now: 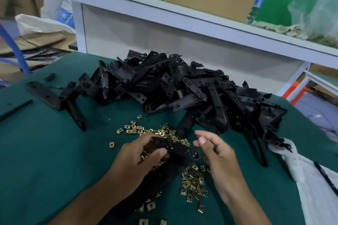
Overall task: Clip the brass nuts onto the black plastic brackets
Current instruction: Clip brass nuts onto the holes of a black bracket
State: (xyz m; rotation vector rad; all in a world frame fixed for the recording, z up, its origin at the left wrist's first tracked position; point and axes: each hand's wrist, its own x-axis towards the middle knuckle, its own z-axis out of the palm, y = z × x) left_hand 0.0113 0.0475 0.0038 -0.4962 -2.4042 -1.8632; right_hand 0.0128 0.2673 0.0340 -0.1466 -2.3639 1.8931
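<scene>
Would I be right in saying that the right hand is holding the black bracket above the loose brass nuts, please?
Not quite: the head view shows the left hand holding the black bracket above the loose brass nuts; the right hand grips nothing visible.

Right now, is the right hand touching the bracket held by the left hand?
Cannot tell. In the head view the right hand overlaps the bracket's end; contact hidden.

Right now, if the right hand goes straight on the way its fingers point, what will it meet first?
Probably the black bracket that the left hand grips. The right hand points its loosely curled fingers up and left, toward the bracket's near end. Depth is unclear; it might pass above it to the brass nuts.
</scene>
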